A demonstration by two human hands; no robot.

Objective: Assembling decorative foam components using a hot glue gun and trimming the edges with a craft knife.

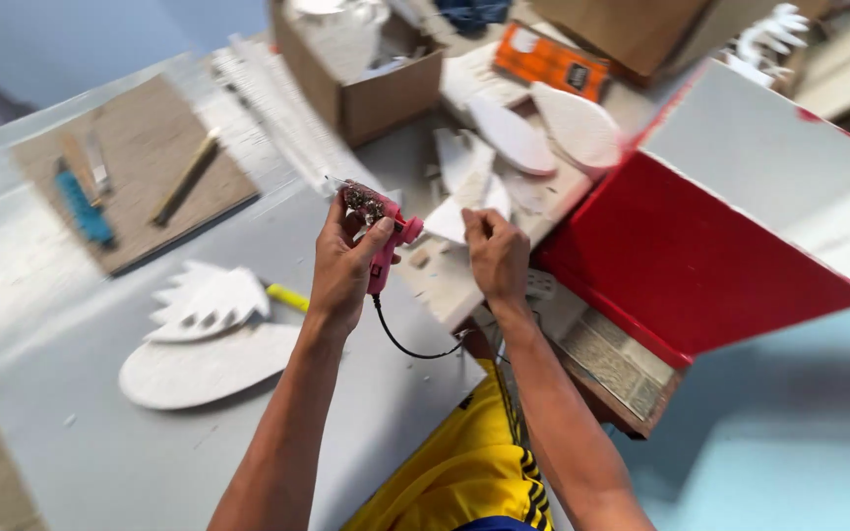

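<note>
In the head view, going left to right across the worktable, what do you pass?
Blue-handled tool → white feather-shaped cutout → left hand holding a pink glue gun → right hand pinching a white foam piece → red and white box.

A grey table carries white foam cutouts, a brown board and a cardboard box.

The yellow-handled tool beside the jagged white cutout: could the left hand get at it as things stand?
Probably not at once: the left hand is closed around the pink glue gun. The path to the yellow-handled tool looks open, only bare table between.
</note>
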